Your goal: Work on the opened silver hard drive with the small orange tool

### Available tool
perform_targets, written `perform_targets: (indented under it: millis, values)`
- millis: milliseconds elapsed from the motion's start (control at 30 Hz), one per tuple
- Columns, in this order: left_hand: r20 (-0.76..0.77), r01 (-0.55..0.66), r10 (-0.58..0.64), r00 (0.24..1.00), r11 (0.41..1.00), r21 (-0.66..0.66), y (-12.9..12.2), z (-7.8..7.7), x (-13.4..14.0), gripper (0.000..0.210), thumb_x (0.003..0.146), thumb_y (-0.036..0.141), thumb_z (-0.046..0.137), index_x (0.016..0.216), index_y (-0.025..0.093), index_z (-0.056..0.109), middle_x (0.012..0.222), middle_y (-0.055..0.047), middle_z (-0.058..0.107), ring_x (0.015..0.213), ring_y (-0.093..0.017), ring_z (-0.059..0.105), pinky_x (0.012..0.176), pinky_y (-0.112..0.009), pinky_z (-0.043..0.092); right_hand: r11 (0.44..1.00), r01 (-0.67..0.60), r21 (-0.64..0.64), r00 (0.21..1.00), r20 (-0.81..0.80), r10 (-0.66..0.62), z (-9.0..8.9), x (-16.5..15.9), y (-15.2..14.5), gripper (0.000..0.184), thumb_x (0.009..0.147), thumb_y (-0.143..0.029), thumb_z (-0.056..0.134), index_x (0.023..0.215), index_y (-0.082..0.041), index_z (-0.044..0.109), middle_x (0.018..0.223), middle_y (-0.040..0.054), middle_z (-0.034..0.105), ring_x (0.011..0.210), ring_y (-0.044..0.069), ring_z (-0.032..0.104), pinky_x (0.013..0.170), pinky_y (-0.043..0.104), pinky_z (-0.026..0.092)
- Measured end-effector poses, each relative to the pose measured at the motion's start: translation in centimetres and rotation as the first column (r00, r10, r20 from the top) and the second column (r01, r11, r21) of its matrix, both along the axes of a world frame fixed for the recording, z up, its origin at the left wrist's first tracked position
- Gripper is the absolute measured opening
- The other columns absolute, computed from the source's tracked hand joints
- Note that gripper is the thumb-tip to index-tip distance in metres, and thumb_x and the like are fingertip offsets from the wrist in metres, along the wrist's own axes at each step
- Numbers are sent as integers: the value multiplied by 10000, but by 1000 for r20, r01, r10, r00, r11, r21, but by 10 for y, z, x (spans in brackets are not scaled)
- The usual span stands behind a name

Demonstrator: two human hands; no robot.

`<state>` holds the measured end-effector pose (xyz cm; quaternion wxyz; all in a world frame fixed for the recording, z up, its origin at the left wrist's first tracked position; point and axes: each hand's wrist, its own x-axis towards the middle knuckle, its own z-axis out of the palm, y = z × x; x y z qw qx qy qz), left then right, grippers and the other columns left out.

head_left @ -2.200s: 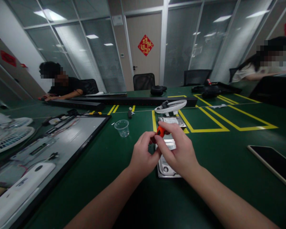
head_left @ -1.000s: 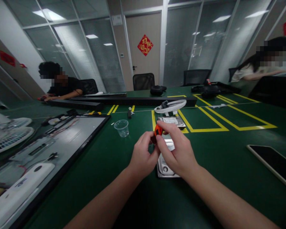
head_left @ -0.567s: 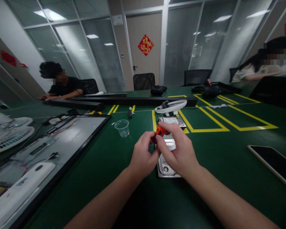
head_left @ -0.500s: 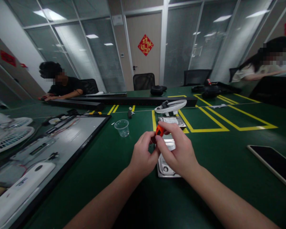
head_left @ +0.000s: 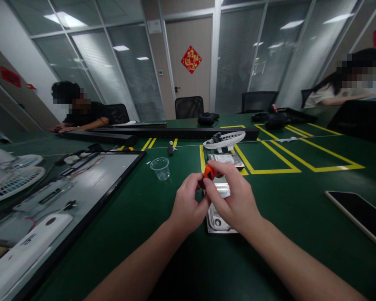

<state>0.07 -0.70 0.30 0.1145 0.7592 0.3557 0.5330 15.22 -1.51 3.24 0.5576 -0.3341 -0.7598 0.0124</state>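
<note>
In front of me both hands meet over a silver hard drive (head_left: 217, 223) lying on the green table. My right hand (head_left: 236, 196) pinches a small orange-and-black object (head_left: 210, 170) between thumb and fingertips. The fingers of my left hand (head_left: 188, 205) are closed on the lower, near-side end of that same piece; they hide part of it, so its exact kind does not show. Part of the hard drive is covered by my hands. Just beyond them lies a second hard drive (head_left: 228, 159).
Left of my hands stands a clear plastic cup (head_left: 161, 169). A large panel (head_left: 113, 167) with parts on it fills the left side. A white fan grille (head_left: 228, 140) is farther back; a phone-like slab (head_left: 360, 215) lies right. Two people sit across the table.
The orange-and-black object has turned slightly between my fingers. Both hands stay in nearly the same place.
</note>
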Motion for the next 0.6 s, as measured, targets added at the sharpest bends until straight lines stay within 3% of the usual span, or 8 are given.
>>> perform_targets:
  millis: [233, 433, 600]
  values:
    - [-11, 30, -30, 999, 999, 11, 0, 1, 0, 167, 967, 158, 571, 1126, 203, 597, 1003, -43, 659, 886, -176, 622, 802, -297, 507, 1000, -11, 1, 1000, 4, 11, -3, 1, -2, 421, 984, -185, 598, 1397, -230, 538, 1260, 94, 695, 1094, 229, 685, 971, 403, 582]
    - [6, 15, -15, 1000, 1000, 8, 0, 0, 0, 261, 909, 124, 616, 1156, 201, 588, 1025, -46, 669, 894, -183, 637, 805, -305, 518, 1000, 7, 27, 1000, -5, -7, -1, 0, -1, 379, 973, -193, 624, 1341, -251, 553, 1130, 74, 686, 1025, 232, 673, 915, 427, 593]
    - [-8, 26, -27, 1000, 999, -21, -1, 1, 0, 153, 960, 149, 574, 1101, 205, 598, 978, -41, 663, 868, -180, 631, 785, -304, 503, 1000, -7, 11, 1000, -1, 7, -2, 1, -1, 406, 979, -187, 609, 1376, -241, 540, 1187, 89, 684, 1047, 229, 668, 933, 428, 588]
